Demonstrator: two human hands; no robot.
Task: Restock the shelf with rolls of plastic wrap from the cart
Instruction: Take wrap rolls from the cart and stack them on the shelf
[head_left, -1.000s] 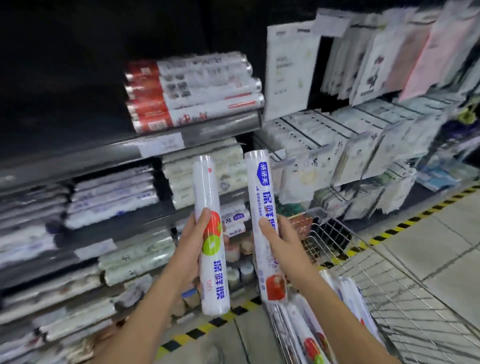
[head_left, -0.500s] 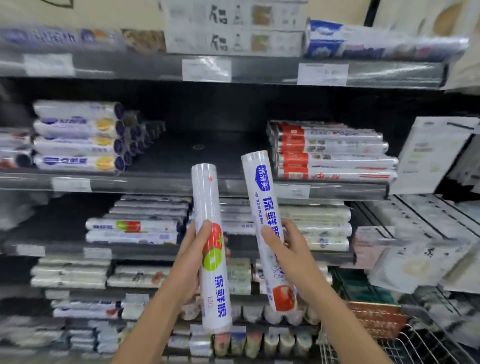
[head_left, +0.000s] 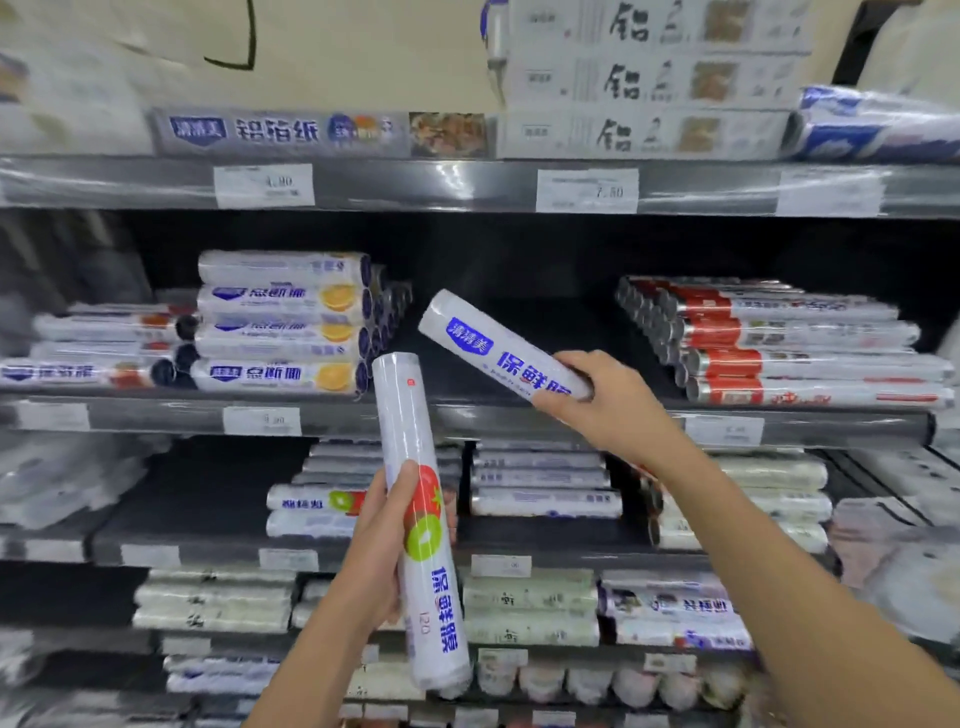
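My left hand (head_left: 387, 535) grips a white roll of plastic wrap (head_left: 410, 452) with tomato and kiwi pictures, held upright in front of the shelves. My right hand (head_left: 597, 397) holds a second white roll (head_left: 485, 348) with blue lettering, tilted so its far end points up and left toward the dark gap in the middle shelf (head_left: 509, 421). That gap lies between a stack of white rolls with orange pictures (head_left: 283, 325) on the left and red-ended rolls (head_left: 779, 343) on the right. The cart is out of view.
Boxes of foil (head_left: 644, 83) fill the top shelf above price tags (head_left: 587, 189). Lower shelves hold more white rolls (head_left: 540, 483) and packets. The shelf lip runs across just below my right hand.
The view has swung from the cart to face the shelves and moved closer. My right hand has tipped its roll from upright to slanting toward the middle shelf gap. The left roll stays upright.
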